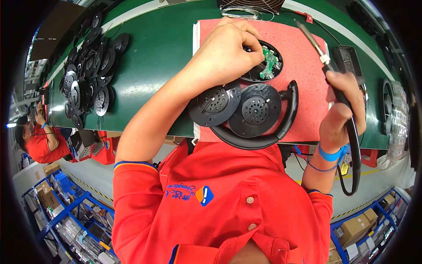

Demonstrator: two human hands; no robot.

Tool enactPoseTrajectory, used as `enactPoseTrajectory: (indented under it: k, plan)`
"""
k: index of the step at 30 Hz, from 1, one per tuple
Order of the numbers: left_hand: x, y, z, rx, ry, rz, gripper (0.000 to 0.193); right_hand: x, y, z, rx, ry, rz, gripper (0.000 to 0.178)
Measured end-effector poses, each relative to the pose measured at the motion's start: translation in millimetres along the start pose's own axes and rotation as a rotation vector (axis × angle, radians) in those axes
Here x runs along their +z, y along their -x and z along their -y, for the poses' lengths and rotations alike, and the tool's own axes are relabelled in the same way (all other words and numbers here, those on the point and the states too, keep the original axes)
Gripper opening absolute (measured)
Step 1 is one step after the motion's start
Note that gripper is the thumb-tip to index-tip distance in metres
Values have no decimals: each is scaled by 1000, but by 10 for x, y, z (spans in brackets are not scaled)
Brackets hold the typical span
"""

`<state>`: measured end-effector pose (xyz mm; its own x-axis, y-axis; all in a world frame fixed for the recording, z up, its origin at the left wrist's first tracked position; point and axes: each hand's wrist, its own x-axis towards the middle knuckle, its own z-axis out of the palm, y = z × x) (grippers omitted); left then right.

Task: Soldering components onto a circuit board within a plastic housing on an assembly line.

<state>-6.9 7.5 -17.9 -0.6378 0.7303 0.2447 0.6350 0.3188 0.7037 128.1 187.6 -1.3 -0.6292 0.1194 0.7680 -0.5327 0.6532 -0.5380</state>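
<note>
My left hand (pixel 231 53) reaches over the red mat (pixel 303 57), its fingers curled in a pinch at the left side of an open black ear cup. Whatever those fingertips hold is hidden. Inside the cup a green circuit board (pixel 269 64) shows. Raised at the right, my right hand (pixel 347 99) is wrapped round the handle of a soldering iron (pixel 323 57), whose tip points up and left, away from the board. Nearer me are two round black speaker plates (pixel 216 104) with holed centres, overlapping on a curved black headband (pixel 288 119).
Many similar round speaker plates (pixel 88 70) with wires lie heaped on the green table (pixel 149 57) at left. A coil of solder wire (pixel 239 13) sits at the back before a grilled unit. At right are a dark holder (pixel 349 61) and clear stacked packaging (pixel 399 119). Another person (pixel 41 141) works far left.
</note>
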Motion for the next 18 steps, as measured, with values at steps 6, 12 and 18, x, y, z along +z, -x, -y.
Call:
enactPoseTrajectory:
  k: [6, 12, 18]
  plan:
    - [57, -6, 63, -57, 134, -6, 13, 63, 50, 25, -45, -92, -31, 36]
    - [68, -5, 45, -27, 70, -21, 12, 92, 84, 9, 21, -107, 34, 32]
    - [15, -7, 25, -61, 63, 55, 13, 129, 67, 12, 33, -81, 79, 27]
